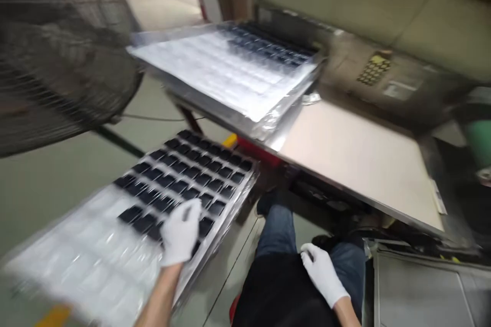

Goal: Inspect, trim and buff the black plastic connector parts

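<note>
My left hand [181, 232], in a white glove, is over a clear plastic tray [92, 250] at the lower left. Its thumb and fingertips curl together close to the black square pieces [164, 181] that fill the far part of this tray. Blur hides whether one of those pieces is between the fingers. The tray's near pockets show only pale plastic. On my thigh lies my right hand [322, 273], also gloved in white, its fingers loosely stretched and holding nothing.
Another clear tray [203, 69] with black pieces at its far end lies on the workbench [425, 189]. Right of it is a pale board [356, 153]. A large fan [65, 56] stands at left, and a grey crate [422, 286] sits at lower right.
</note>
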